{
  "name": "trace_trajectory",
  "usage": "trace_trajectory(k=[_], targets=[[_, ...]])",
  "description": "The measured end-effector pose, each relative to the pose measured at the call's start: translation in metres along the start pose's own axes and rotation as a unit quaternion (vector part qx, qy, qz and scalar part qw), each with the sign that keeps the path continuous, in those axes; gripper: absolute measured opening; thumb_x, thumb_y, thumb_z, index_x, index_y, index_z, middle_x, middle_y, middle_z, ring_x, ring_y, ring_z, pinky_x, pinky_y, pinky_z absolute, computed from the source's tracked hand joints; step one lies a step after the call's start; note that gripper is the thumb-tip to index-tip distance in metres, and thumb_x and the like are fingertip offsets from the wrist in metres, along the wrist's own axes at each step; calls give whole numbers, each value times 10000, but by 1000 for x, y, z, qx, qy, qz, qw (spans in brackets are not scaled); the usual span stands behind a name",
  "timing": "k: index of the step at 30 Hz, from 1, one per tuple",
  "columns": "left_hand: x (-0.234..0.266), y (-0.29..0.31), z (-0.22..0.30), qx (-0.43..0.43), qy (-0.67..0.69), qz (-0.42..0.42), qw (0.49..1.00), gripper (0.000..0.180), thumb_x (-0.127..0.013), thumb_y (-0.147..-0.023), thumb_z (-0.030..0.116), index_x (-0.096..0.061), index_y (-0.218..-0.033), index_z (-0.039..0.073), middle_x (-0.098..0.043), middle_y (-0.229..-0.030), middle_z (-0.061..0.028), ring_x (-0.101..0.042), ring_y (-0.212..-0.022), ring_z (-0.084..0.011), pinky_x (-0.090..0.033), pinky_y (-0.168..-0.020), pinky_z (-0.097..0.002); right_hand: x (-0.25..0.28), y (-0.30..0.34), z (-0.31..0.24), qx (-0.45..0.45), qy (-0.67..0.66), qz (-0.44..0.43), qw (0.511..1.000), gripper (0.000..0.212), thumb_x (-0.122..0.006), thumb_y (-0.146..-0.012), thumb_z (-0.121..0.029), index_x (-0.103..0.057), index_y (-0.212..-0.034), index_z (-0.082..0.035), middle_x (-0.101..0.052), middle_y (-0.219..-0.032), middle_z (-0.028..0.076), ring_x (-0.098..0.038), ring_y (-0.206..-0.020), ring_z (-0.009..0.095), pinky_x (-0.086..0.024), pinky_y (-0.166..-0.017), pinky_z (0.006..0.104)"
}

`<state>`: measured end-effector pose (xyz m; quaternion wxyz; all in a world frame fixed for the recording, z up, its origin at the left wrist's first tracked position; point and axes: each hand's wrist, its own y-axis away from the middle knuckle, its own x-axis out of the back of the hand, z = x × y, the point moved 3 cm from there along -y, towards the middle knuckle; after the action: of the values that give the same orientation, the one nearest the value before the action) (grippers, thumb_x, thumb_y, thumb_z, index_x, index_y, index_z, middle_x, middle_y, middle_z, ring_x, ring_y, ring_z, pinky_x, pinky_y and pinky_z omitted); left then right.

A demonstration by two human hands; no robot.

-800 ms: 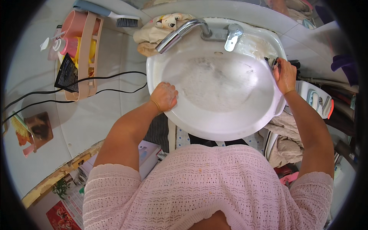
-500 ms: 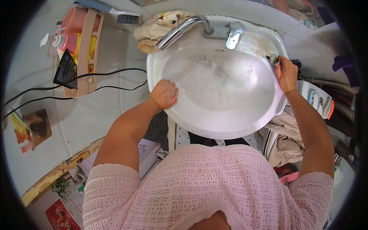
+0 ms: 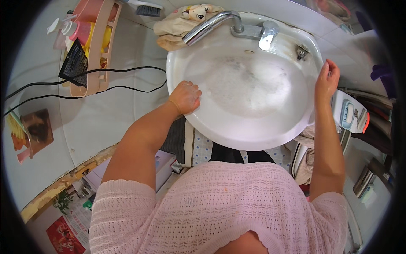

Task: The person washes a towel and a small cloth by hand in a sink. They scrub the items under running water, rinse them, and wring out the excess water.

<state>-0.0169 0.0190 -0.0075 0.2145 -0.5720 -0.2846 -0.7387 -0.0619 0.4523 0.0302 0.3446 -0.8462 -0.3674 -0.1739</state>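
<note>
Head view. One white basin [image 3: 237, 137], oval, sat at the centre in front of the wearer, holding cloudy, sudsy water [image 3: 237, 84] with grey patches of foam. Left hand [image 3: 185, 97]: on the basin's left rim, knuckles up, fingers curled under; the palm was hidden, so whether it gripped the rim or anything else could not be told. Right hand [image 3: 327, 80]: just beside the right rim, half open, fingers loosely bent toward the thumb, with nothing visible in its hold; contact with the rim could not be made out.

Fittings: one chrome faucet [image 3: 211, 27] at the back of the basin, its spout angled toward the left; one lever [image 3: 268, 36] to the right of it; one small dark metal piece [image 3: 302, 53] on the back right corner of the rim.

Surroundings: one beige cloth [image 3: 182, 26] with a cartoon face, bunched behind the spout; one dark-bristled brush [image 3: 148, 10] beyond it, partly out of frame. On the left wall, one pale pink rack [image 3: 99, 48] with a pink bottle [image 3: 79, 30] and a black packet [image 3: 74, 67]; one black cord [image 3: 144, 67], looped near the basin's left rim; lower down, one brown holder [image 3: 38, 127]. On the right, one purple article [image 3: 382, 78], hanging.
</note>
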Motion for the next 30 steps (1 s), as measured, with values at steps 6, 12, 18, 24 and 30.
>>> trace_trajectory(k=[6, 12, 18, 24, 30], targets=[[2, -1, 1, 16, -7, -29, 999, 114, -550, -705, 203, -587, -657, 107, -552, -693, -55, -530, -743, -238, -394, -740, -348, -66, 117, 12, -108, -64, -333, 935, 249, -473, -886, -173, -577, -1072, -43, -556, -1108, 144, -526, -1029, 265, -407, -882, 331], [-3, 8, -1, 34, -13, -54, 998, 115, -550, -703, 216, -599, -674, 117, -559, -706, -57, -533, -762, -235, -392, -742, -346, -159, 165, -35, -337, -36, -444, 829, 510, -434, -878, -368, -427, -1247, -16, -529, -1164, 239, -475, -1107, 367, -364, -947, 398], [-1, -6, -2, -14, -3, 0, 1000, 82, -576, -635, 162, -554, -676, 95, -511, -692, -71, -500, -702, -268, -392, -680, -383, -146, 157, 23, -112, -53, -532, 838, 368, -486, -871, -298, -552, -1128, -44, -599, -1078, 172, -574, -989, 302, -441, -848, 381], [-1, -29, 3, 3, -17, -41, 999, 189, -582, -676, 195, -593, -826, 81, -541, -733, -89, -535, -779, -267, -409, -726, -375, -168, 185, 38, -101, 140, -228, 958, 393, -564, -801, -265, -555, -1118, -32, -530, -1141, 253, -474, -1112, 368, -367, -928, 463], [-76, -89, 20, 422, 294, -55, 856, 356, -536, -783, 265, -566, -1052, 34, -583, -1072, -191, -543, -1015, -358, -419, -866, -425, -120, 142, 4, -50, -62, -353, 932, 327, -555, -764, -131, -583, -1077, -42, -559, -1096, 189, -479, -1092, 352, -382, -927, 415]])
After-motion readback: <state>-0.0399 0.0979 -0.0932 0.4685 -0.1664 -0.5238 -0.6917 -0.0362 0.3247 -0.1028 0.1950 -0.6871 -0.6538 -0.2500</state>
